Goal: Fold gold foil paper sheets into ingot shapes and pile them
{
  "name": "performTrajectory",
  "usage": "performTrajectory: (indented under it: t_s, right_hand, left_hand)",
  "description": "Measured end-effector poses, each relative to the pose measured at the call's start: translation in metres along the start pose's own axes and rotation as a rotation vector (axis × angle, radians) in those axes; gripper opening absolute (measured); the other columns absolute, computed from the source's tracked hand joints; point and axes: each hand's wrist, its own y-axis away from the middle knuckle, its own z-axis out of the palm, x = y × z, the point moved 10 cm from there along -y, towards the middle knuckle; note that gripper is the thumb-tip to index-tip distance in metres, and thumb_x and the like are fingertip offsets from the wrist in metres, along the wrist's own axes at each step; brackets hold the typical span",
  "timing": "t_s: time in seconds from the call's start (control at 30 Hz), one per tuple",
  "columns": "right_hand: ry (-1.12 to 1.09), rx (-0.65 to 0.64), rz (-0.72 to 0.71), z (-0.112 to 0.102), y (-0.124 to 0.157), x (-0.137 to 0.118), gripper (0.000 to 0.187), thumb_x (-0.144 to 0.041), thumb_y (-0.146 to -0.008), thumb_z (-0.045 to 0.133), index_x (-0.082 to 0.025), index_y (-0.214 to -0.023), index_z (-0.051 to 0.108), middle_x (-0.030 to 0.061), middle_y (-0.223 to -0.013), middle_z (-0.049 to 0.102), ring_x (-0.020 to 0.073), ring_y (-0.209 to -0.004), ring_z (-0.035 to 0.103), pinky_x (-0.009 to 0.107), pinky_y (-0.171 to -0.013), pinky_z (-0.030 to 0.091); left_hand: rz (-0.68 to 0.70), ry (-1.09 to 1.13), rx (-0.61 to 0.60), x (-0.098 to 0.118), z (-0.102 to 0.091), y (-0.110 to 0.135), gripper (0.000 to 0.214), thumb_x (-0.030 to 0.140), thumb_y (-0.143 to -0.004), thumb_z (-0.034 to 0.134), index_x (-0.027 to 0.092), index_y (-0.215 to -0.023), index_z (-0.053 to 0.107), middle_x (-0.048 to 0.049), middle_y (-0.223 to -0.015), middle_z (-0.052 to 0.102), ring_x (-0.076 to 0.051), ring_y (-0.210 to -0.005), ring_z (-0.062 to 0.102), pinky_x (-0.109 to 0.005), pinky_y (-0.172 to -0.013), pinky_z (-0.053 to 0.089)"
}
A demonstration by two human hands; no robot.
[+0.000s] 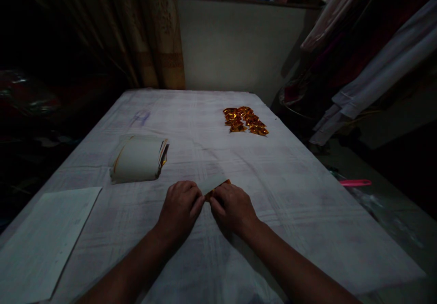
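**Both hands pressing a fold into a small foil paper**

The foil paper lies on the table at the near middle. Its pale back faces up and an orange-gold edge shows at its right end. It looks partly folded, so I'd judge the work to be mid-crease. The far corner pokes out flat between the two hands, while the near part is hidden under the fingers.

The left hand and right hand meet knuckle to knuckle over it. The fingers are curled down and the tips are closed on the paper's near edge, with both palms low to the cloth. I can't tell how hard they pinch. Both forearms run in from the near edge and converge, wrists flat.

A further crease would call for lined-up edges and one hand pinning the paper while the other runs along the fold.

To the left, a little farther off, sits a curled stack of sheets. At the near left lies a flat white sheet. Far right on the table is a cluster of folded gold pieces. Clothes hang beyond the right side.
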Motion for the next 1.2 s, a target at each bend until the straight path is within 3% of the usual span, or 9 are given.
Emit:
performTrajectory:
  t_s: [0.2,0.8,1.07,1.2]
  right_hand:
    - [0.007,0.026,0.052,0.003,0.002,0.006,0.01,-0.023,-0.085,0.066,-0.021,-0.077,0.062,0.0027,-0.08,0.068,0.0191,-0.076,0.061,0.031,-0.068,0.039]
    - [0.058,0.075,0.018,0.004,0.004,0.004,0.01,-0.02,-0.09,0.062,-0.022,-0.081,0.058,0.0027,-0.079,0.066,0.0194,-0.076,0.059,0.031,-0.067,0.035]
    - [0.069,0.062,-0.013,0.008,0.005,0.002,0.008,-0.02,-0.093,0.061,-0.021,-0.085,0.061,0.0036,-0.088,0.066,0.0199,-0.083,0.06,0.032,-0.072,0.036]
    - [0.064,0.061,-0.012,0.008,0.006,0.001,0.007,-0.02,-0.094,0.061,-0.021,-0.087,0.061,0.0039,-0.089,0.066,0.0204,-0.085,0.059,0.032,-0.073,0.037]
  left_hand:
    - [-0.021,-0.025,-0.009,0.001,0.001,-0.001,0.017,0.026,-0.095,0.057,0.021,-0.079,0.059,-0.004,-0.093,0.063,-0.023,-0.091,0.055,-0.042,-0.086,0.042]
    - [-0.009,-0.17,-0.01,0.006,0.007,-0.005,0.013,0.021,-0.094,0.055,0.021,-0.081,0.056,-0.0057,-0.092,0.06,-0.025,-0.09,0.053,-0.043,-0.086,0.043]
    - [-0.029,-0.102,-0.01,-0.01,-0.002,-0.003,0.012,0.017,-0.095,0.048,0.022,-0.085,0.053,-0.0032,-0.088,0.059,-0.023,-0.085,0.054,-0.039,-0.08,0.045]
    - [0.115,-0.029,0.029,0.002,-0.014,0.006,0.015,0.02,-0.099,0.047,0.021,-0.098,0.062,-0.0061,-0.099,0.067,-0.022,-0.091,0.06,-0.039,-0.083,0.048]
